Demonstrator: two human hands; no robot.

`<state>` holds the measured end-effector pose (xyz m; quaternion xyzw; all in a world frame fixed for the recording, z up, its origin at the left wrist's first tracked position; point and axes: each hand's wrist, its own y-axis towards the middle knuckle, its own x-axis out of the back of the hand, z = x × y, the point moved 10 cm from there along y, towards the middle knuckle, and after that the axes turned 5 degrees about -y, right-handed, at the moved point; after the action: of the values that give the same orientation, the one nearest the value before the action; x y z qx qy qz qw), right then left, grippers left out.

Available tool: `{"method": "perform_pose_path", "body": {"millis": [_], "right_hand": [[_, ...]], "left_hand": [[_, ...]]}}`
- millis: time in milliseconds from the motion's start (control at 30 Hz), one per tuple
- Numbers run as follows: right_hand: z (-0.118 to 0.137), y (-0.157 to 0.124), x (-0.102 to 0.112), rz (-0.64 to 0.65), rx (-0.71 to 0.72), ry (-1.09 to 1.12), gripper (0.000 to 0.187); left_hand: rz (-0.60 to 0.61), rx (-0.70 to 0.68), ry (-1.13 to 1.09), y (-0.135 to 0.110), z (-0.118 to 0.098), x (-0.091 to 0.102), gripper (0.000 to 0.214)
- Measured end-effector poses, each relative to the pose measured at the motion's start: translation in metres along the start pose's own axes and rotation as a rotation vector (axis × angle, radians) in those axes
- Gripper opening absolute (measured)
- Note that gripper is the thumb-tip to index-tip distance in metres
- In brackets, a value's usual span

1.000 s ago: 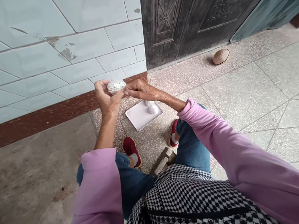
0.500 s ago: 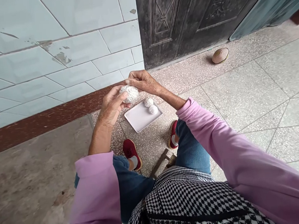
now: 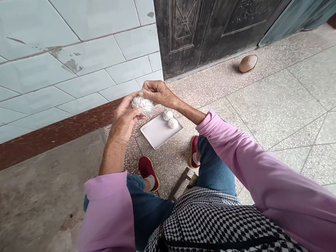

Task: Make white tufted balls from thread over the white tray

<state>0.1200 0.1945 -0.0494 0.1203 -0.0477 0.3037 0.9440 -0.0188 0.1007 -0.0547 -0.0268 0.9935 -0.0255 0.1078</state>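
A white ball of yarn or string (image 3: 143, 106) with a shaggy, looped surface rests in my left hand (image 3: 124, 115), whose fingers and thumb curve around it. My right hand (image 3: 160, 94) is closed in a pinch at the ball's upper right side, its thumb tip close to the fingers of my left hand. What the pinch holds, perhaps a strand, is too small to make out. Below the hands a shallow white tray (image 3: 156, 134) lies on the floor. Two smaller white wound balls touch at its right end, a farther ball (image 3: 167, 115) and a nearer ball (image 3: 173, 123).
My red shoes (image 3: 147, 167) stand either side of the tray's near edge, by a wooden stool (image 3: 179, 184). A tiled wall (image 3: 94, 62) and dark carved door (image 3: 190, 28) rise ahead. A pinkish ball (image 3: 248, 63) lies on the floor near the door.
The yarn ball has turned in my left hand and shows a shaggier side. Both hands have shifted slightly left. The tray and its two balls stay in place.
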Motion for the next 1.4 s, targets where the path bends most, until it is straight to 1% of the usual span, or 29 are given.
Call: {"method": "perform_pose_path", "body": {"millis": [100, 233, 333, 433, 567, 633, 733, 833, 967, 1033, 1100, 1167, 1233, 1333, 1400], "right_hand": [[0.001, 0.001, -0.006, 0.018, 0.033, 0.02, 0.071], [-0.004, 0.002, -0.007, 0.028, 0.004, 0.005, 0.065], [-0.007, 0.002, -0.008, 0.042, -0.006, -0.007, 0.062], [-0.007, -0.001, -0.008, 0.043, -0.003, -0.038, 0.061], [0.004, -0.006, -0.007, 0.012, 0.054, -0.118, 0.057], [0.009, -0.005, -0.007, 0.006, 0.075, -0.154, 0.057], [0.01, -0.001, -0.004, -0.005, 0.099, -0.155, 0.058], [0.005, 0.003, 0.001, -0.012, 0.114, -0.1, 0.064], [-0.005, 0.007, 0.003, 0.02, 0.05, -0.018, 0.073], [-0.008, 0.008, 0.001, 0.025, 0.001, -0.005, 0.073], [-0.008, 0.01, 0.0, -0.001, -0.034, -0.022, 0.07], [-0.004, 0.009, -0.001, -0.024, -0.034, -0.069, 0.066], [0.002, 0.006, -0.005, -0.011, -0.025, -0.14, 0.059], [0.01, -0.006, -0.022, 0.112, -0.02, -0.247, 0.048], [0.015, -0.015, -0.038, 0.208, 0.005, -0.279, 0.046]], "left_hand": [[-0.048, -0.038, 0.015, -0.005, -0.007, 0.005, 0.063], [-0.08, -0.054, 0.038, -0.009, -0.009, 0.006, 0.053], [-0.107, -0.074, 0.074, -0.004, -0.005, 0.01, 0.05], [-0.107, -0.095, 0.151, 0.004, 0.003, 0.013, 0.051], [-0.079, -0.093, 0.275, 0.01, 0.014, 0.012, 0.057], [-0.06, -0.085, 0.298, 0.012, 0.017, 0.01, 0.059], [-0.027, -0.088, 0.229, 0.012, 0.014, 0.005, 0.062], [0.025, -0.053, 0.104, 0.011, 0.013, 0.0, 0.064], [0.08, -0.004, -0.045, 0.009, 0.011, -0.006, 0.07], [0.104, -0.008, -0.109, 0.009, 0.008, -0.009, 0.072], [0.103, -0.017, -0.159, 0.012, 0.005, -0.008, 0.066], [0.064, -0.036, -0.205, 0.015, 0.001, -0.001, 0.056], [-0.007, -0.079, -0.259, 0.02, -0.004, 0.013, 0.051], [-0.128, -0.166, -0.294, 0.025, -0.011, 0.042, 0.057], [-0.192, -0.197, -0.223, 0.029, -0.011, 0.059, 0.061]]}}
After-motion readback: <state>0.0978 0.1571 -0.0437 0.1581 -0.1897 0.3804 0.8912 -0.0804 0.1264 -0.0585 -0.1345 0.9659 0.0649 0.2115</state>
